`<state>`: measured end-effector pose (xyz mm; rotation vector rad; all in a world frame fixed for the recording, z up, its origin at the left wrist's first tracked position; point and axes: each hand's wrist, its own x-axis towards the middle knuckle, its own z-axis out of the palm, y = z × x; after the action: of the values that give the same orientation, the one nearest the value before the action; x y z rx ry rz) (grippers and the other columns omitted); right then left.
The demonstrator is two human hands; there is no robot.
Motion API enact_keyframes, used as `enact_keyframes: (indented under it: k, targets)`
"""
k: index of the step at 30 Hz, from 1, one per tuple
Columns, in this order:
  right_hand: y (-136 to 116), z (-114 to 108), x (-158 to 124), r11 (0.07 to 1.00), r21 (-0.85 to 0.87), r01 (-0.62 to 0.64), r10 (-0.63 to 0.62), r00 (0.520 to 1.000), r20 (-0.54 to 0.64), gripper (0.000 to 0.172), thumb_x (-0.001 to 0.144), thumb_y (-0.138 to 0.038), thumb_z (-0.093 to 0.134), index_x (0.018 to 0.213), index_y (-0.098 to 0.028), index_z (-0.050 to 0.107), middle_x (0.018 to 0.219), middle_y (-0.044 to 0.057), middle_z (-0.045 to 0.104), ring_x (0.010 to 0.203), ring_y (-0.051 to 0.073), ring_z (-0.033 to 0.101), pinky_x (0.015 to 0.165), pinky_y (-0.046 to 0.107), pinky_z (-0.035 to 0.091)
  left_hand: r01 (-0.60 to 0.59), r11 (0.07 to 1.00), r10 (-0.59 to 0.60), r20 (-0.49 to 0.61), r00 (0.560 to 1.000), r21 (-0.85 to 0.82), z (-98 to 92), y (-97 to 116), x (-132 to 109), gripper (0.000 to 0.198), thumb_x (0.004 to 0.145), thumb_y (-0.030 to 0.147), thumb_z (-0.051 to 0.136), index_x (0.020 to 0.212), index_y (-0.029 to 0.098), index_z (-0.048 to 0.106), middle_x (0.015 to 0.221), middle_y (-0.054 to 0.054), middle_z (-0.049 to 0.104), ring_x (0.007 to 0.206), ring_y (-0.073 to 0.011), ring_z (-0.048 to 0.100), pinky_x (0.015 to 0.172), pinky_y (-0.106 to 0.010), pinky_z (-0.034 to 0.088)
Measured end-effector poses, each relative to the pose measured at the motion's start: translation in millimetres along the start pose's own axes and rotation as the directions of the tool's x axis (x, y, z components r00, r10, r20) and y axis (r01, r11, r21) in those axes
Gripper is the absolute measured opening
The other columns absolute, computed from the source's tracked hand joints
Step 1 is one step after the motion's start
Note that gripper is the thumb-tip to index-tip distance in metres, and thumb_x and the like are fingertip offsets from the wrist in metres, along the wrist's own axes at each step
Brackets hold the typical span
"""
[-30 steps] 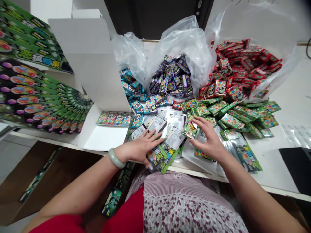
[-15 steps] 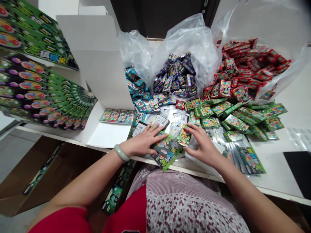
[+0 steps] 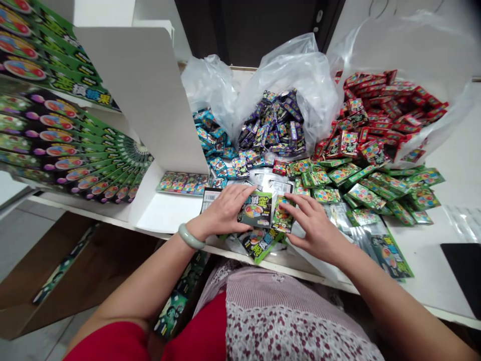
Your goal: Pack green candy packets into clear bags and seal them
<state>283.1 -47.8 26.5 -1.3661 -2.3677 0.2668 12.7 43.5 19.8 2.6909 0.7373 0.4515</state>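
My left hand (image 3: pixel 222 210), with a pale green bangle (image 3: pixel 191 236) on its wrist, lies on the left edge of a black-and-green candy packet (image 3: pixel 254 209). My right hand (image 3: pixel 313 224) has its fingertips on a small green candy packet (image 3: pixel 282 215) just to the right of it. Beneath both hands lies a spread of flat packets, including a green-edged one (image 3: pixel 261 244). A barcoded packet back (image 3: pixel 209 199) shows past my left fingers. Sorted heaps of green packets (image 3: pixel 366 193), red packets (image 3: pixel 379 110), purple packets (image 3: pixel 272 125) and blue packets (image 3: pixel 206 134) fan out beyond my hands.
Clear plastic bags (image 3: pixel 296 85) rise behind the heaps. An open white cardboard box (image 3: pixel 165 210) stands at the left, beside stacked printed cards (image 3: pixel 63 143). The white table's front edge (image 3: pixel 300 268) runs close to my body. A black pad (image 3: pixel 464 276) lies at right.
The black-and-green packet has risen from the spread to lie between my hands, which have drawn closer together. The view has shifted slightly.
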Motion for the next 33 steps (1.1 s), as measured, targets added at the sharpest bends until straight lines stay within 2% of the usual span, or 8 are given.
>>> enact_keyframes:
  k: [6,13,22,28,33]
  targets:
    - [9,-15,6,0.998,-0.045,-0.042,0.04,0.998,-0.055,0.076,0.078,-0.024,0.066,0.144,-0.036,0.029,0.148,0.005,0.038,0.132,0.036,0.036,0.108,0.06,0.034,0.004,0.991,-0.005,-0.005,1.0,-0.132,-1.2,4,2,0.09,0.071,0.056,0.071,0.144,0.019,0.034,0.138,-0.017,0.047,0.128,-0.0369,0.042,0.11,-0.054,0.03]
    - [3,-19,10,0.997,0.013,0.072,-0.073,0.992,0.105,0.067,0.075,-0.022,0.064,0.138,-0.026,0.042,0.144,0.01,0.043,0.129,0.033,0.04,0.109,0.054,0.036,0.02,0.999,-0.022,-0.034,0.999,-0.05,-1.1,7,1,0.088,0.071,0.054,0.07,0.143,0.016,0.034,0.136,-0.019,0.047,0.127,-0.0373,0.043,0.109,-0.053,0.031]
    - [8,-17,8,0.999,-0.029,0.04,-0.035,0.985,0.171,0.068,0.07,-0.02,0.066,0.135,-0.026,0.046,0.142,0.01,0.048,0.125,0.034,0.047,0.103,0.054,0.04,0.006,0.983,-0.003,0.014,1.0,-0.184,4.7,7,0,0.088,0.07,0.057,0.072,0.142,0.019,0.038,0.134,-0.017,0.051,0.125,-0.0364,0.046,0.108,-0.054,0.033]
    - [11,-21,7,0.996,-0.081,-0.037,0.041,0.998,0.044,0.066,0.073,-0.026,0.067,0.135,-0.026,0.046,0.141,0.011,0.048,0.125,0.035,0.045,0.103,0.055,0.038,0.035,0.977,-0.038,-0.009,0.999,-0.213,1.3,8,4,0.087,0.068,0.054,0.075,0.14,0.02,0.04,0.135,-0.016,0.05,0.127,-0.0368,0.044,0.11,-0.054,0.032]
    - [-3,-10,7,0.982,-0.175,-0.072,0.083,0.995,0.056,0.058,0.074,-0.027,0.066,0.129,-0.019,0.051,0.137,0.017,0.048,0.124,0.04,0.044,0.101,0.058,0.038,0.028,0.992,-0.028,-0.002,1.0,-0.12,6.1,11,7,0.086,0.072,0.057,0.071,0.14,0.016,0.039,0.133,-0.019,0.05,0.125,-0.0374,0.045,0.108,-0.054,0.033]
